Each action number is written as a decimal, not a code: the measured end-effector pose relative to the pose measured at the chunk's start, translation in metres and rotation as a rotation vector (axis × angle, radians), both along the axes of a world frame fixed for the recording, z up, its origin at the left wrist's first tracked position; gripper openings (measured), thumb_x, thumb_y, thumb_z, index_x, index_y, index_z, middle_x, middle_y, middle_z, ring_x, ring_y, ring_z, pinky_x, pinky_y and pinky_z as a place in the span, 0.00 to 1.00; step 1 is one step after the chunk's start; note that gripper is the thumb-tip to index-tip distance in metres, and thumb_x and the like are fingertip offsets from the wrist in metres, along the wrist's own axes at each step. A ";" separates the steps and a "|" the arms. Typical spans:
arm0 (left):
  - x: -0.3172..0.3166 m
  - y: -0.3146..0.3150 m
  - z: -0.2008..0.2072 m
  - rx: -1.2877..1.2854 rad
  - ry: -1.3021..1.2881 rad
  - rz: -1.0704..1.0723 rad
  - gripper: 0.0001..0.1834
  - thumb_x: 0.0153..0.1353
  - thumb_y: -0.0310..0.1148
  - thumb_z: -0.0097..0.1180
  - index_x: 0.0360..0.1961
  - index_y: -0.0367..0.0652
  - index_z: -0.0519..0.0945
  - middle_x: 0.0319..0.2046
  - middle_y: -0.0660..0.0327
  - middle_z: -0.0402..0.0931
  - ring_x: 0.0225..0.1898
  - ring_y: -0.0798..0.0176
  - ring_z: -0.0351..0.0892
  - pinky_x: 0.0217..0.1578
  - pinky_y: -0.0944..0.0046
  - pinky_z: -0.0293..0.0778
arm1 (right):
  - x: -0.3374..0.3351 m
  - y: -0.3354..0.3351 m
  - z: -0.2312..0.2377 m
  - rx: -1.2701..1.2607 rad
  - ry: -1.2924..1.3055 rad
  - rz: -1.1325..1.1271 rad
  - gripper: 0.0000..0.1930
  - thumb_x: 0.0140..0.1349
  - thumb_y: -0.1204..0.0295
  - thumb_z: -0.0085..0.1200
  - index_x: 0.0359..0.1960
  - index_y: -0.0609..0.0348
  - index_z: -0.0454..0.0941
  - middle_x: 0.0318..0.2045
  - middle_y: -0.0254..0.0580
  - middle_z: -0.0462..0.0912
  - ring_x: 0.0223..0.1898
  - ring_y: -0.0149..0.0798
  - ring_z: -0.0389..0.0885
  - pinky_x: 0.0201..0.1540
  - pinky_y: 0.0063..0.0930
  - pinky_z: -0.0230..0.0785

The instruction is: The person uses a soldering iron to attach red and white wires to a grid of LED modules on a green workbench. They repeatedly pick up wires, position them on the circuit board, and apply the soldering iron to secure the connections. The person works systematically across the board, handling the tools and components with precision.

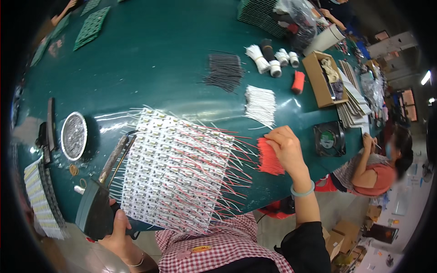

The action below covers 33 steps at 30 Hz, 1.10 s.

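My left hand (119, 233) is wrapped round the handle of a dark green soldering gun (93, 209). The gun points away from me along the left side of a white sheet of small circuit boards (170, 168). Rows of red and white wires stick out from that sheet, mostly to the right. My right hand (287, 150) pinches at the upper end of a pile of short red wires (269, 160) right of the sheet; the fingertips partly hide how many wires they grip. A pile of white wires (260, 105) lies just beyond, with dark grey wires (224, 72) farther off.
A bowl of silvery bits (74, 136) stands at the left. Wire bundles (273, 59), a cardboard box (316, 79) and a black fan (328, 139) occupy the right side. Green boards (91, 28) lie far left. Another person (371, 175) sits at the right edge.
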<state>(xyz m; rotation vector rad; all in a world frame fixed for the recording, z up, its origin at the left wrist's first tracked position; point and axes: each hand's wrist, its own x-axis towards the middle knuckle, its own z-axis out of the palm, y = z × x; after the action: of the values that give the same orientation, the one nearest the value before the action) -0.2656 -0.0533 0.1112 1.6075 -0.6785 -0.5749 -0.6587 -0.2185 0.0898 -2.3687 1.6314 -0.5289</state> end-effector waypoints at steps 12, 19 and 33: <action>0.030 -0.005 0.029 -0.120 -0.251 0.025 0.26 0.52 0.16 0.60 0.55 0.27 0.74 0.46 0.45 0.79 0.17 0.71 0.70 0.15 0.74 0.63 | -0.001 0.002 -0.002 0.029 0.184 0.145 0.07 0.57 0.84 0.54 0.35 0.63 0.70 0.33 0.48 0.71 0.38 0.51 0.70 0.42 0.42 0.65; 0.052 -0.025 0.068 -0.181 -0.410 0.018 0.27 0.50 0.23 0.62 0.54 0.25 0.75 0.45 0.45 0.79 0.23 0.68 0.73 0.18 0.73 0.63 | -0.001 0.001 -0.004 0.045 0.125 0.155 0.07 0.59 0.84 0.53 0.39 0.65 0.72 0.35 0.50 0.72 0.39 0.53 0.71 0.44 0.42 0.67; 0.012 -0.046 0.032 0.062 0.100 -0.001 0.28 0.49 0.19 0.68 0.54 0.31 0.78 0.42 0.52 0.82 0.28 0.69 0.77 0.22 0.74 0.69 | 0.067 -0.029 0.059 -0.048 0.271 0.256 0.07 0.53 0.82 0.54 0.35 0.64 0.74 0.33 0.46 0.74 0.35 0.48 0.75 0.38 0.38 0.70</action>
<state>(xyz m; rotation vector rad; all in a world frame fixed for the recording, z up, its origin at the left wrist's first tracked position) -0.2538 -0.0993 0.1429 1.6238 -0.5924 -0.6783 -0.5920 -0.2472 0.1484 -2.7293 1.3906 -0.2078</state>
